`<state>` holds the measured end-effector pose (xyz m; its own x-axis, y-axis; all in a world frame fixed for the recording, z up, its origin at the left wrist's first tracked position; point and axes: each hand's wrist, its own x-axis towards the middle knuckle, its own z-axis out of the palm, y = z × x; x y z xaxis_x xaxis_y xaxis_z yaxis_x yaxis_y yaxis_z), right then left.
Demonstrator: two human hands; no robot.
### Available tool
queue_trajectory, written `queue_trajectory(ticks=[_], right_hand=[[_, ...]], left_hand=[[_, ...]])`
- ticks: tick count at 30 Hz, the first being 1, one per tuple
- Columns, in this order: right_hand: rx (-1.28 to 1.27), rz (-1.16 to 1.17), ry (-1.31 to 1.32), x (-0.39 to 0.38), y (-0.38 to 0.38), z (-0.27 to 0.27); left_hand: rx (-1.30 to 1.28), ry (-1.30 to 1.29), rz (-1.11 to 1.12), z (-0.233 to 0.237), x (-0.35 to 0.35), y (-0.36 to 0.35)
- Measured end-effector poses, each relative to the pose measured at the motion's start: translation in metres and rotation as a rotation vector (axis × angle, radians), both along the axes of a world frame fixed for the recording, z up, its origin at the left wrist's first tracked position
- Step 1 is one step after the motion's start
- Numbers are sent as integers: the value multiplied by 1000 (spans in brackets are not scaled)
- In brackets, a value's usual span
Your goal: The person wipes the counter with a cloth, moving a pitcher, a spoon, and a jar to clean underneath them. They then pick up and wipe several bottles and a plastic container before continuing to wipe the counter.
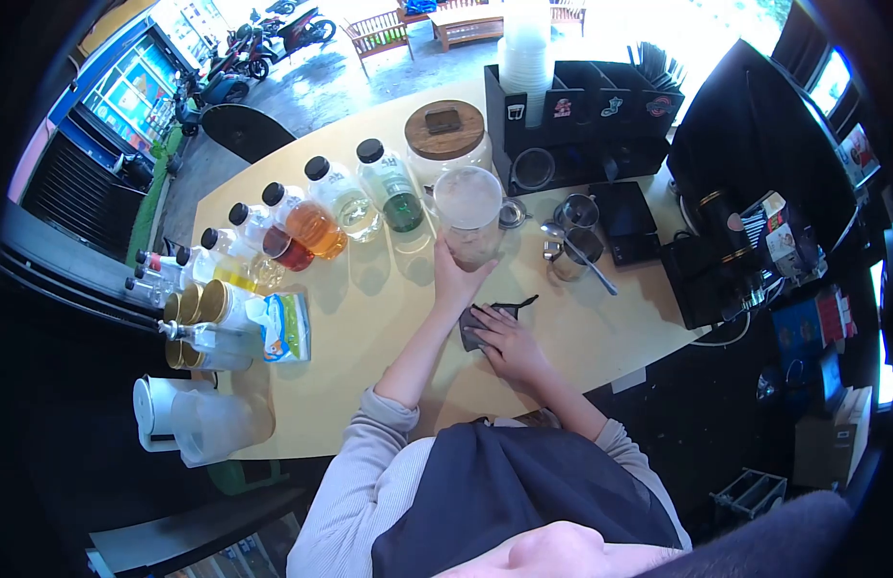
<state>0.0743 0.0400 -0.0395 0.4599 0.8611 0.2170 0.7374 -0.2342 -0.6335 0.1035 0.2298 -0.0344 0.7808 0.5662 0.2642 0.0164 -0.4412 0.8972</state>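
While the left hand (463,272) curls around the lower part of the jar (468,217), partly closed with some fingers hidden behind it, the right hand (507,345) lies palm down, fingers extended, on the cloth (472,337). The jar, clear-walled and pale-topped, stands on the table (350,405) beyond the cloth, which is dark and crumpled and has a narrow end pointing rightward. Just beyond the jar is the canister (446,135), with a round wooden lid. To the right of the jar stand two cups (573,255), the nearer one with a spoon (593,263) slanting across it; beside them lies a flat black device (624,223). Behind these is the black organiser (586,120), with stacked cups (526,72) at its left end. Left of the jar, black-capped bottles (403,207) run in a curved row, their contents including green, orange, red and yellow. Nearer the person are the wipes (290,328), gold-lidded containers (215,303) and, at the table's left edge, a translucent pitcher (218,424).
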Motion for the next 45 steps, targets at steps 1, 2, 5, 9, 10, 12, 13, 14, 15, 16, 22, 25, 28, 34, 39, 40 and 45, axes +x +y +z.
queue_trajectory(ticks=[1,2,5,9,10,12,13,14,15,16,22,25,28,34,39,40,45], right_hand=[[14,4,-1,0,-1,0],[14,1,5,0,-1,0],[2,7,-13,0,-2,-1],[25,5,-24,1,-2,0],[35,2,-27,1,-2,0],[26,9,-38,2,-2,-1],[13,16,-49,3,-2,-2],[14,13,-48,3,-2,-4],[21,10,-52,3,-2,-4],[29,7,-56,3,-2,-5],[177,3,-18,-9,-13,-6],[85,-46,-102,-17,-14,-4],[25,-111,-157,-14,-6,-9],[-62,-311,-185,13,23,-5],[-16,-381,-266,61,75,-23],[-26,-378,-250,68,86,-22],[-18,-239,-187,65,100,-28]], left_hand=[[-13,-49,24,-2,7,1],[-25,-96,48,-3,12,1],[-25,-45,79,3,16,-1],[-19,-79,90,6,16,-2],[-28,-103,91,5,15,-2],[-35,-125,89,4,11,-2],[-66,-115,59,4,7,0],[-97,-105,29,4,4,2],[-96,-102,26,3,0,3],[-95,-113,29,2,-5,6],[-192,-74,5,18,-56,21],[-197,0,17,21,-90,27],[-190,24,59,22,-115,29],[-161,-12,115,31,-144,27],[-111,-36,166,32,-158,23],[-138,-59,180,34,-159,21],[-173,-48,144,35,-164,24]])
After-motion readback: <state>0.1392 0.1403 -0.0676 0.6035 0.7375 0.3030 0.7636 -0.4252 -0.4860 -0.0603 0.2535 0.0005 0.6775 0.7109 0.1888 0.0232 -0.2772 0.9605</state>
